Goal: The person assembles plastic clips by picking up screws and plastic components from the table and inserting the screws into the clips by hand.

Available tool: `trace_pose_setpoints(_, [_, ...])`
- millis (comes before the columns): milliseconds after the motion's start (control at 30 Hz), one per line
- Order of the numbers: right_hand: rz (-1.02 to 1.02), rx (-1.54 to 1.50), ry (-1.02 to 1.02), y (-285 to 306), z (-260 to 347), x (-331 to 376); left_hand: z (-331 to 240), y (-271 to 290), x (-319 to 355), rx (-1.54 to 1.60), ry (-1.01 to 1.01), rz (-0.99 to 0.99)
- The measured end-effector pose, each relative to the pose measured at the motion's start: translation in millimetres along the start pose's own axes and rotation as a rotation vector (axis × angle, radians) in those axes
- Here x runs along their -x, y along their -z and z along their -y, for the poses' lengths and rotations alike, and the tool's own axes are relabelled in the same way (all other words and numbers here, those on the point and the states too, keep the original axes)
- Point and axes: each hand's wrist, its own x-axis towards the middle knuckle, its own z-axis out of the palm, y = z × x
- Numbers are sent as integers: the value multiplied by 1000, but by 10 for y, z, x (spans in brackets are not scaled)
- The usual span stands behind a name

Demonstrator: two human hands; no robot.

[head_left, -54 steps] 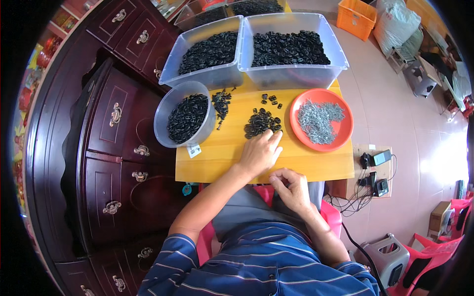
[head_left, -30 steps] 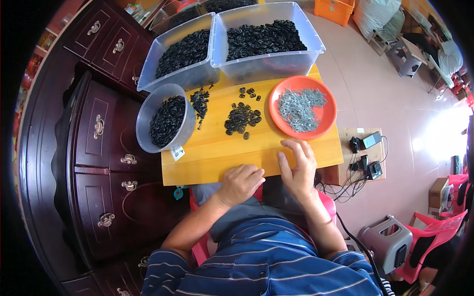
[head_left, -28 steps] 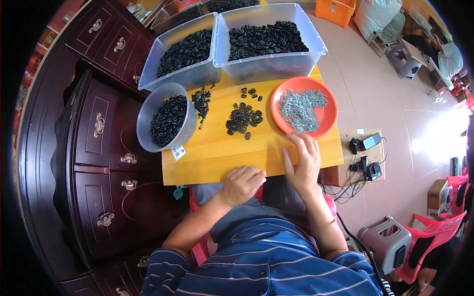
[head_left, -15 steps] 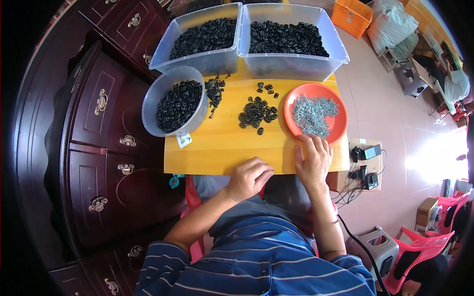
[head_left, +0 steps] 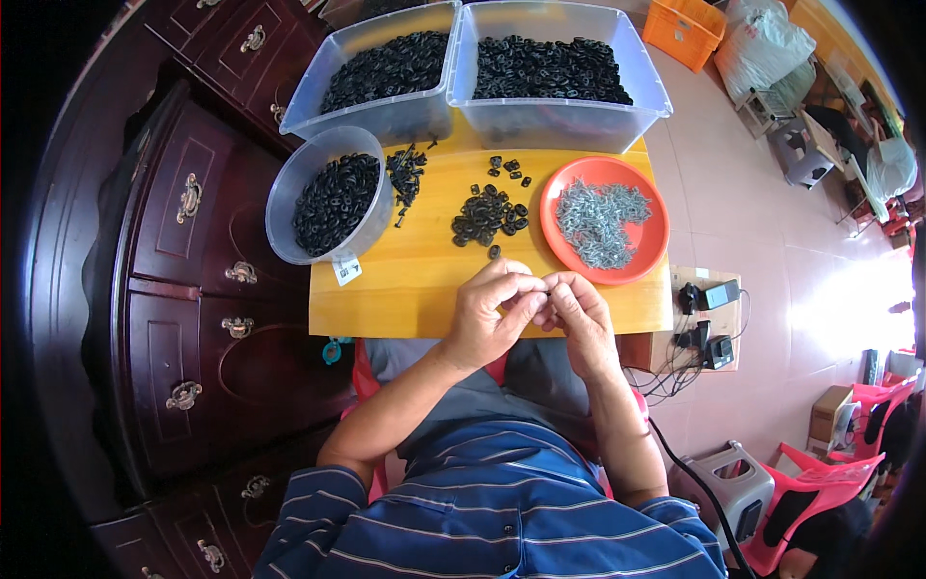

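My left hand (head_left: pixel 490 317) and my right hand (head_left: pixel 581 323) meet fingertip to fingertip over the table's near edge. Both are closed in a pinch. A tiny bit of a dark part (head_left: pixel 547 293) shows between the fingertips; whatever else the right fingers hold is hidden. Just beyond the hands lies a loose pile of small black oval plastic pieces (head_left: pixel 487 214), with a few strays around it. To the right, an orange-red plate (head_left: pixel 659 236) carries a heap of small silvery screws (head_left: pixel 603 220).
A round clear tub (head_left: pixel 280 227) of black pieces stands at the table's left, beside scattered black screw-like parts (head_left: pixel 406 174). Two clear bins (head_left: pixel 386 121) (head_left: pixel 559 121) of black parts line the far edge. A dark wooden cabinet (head_left: pixel 207 280) borders the left.
My right hand has left the near rim of the screw plate and come left to my left hand. The left hand has lifted slightly forward, and their fingertips now meet. The view has shifted slightly.
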Motion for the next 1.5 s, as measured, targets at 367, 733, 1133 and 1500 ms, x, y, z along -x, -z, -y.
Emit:
trace_pose_setpoints(367, [-62, -416, -115, 261, 102, 21, -29, -237, -261, -30, -55, 163])
trace_pose_setpoints(733, [-237, -517, -97, 310, 120, -9, 251, -455, -946, -382, -37, 314])
trace_pose_setpoints(1133, [-513, -470, 255, 377, 76, -17, 454, -610, -1103, -770, -102, 492])
trace_pose_setpoints(1500, [-500, -477, 215, 334, 84, -12, 437, -605, -1044, -763, -77, 491])
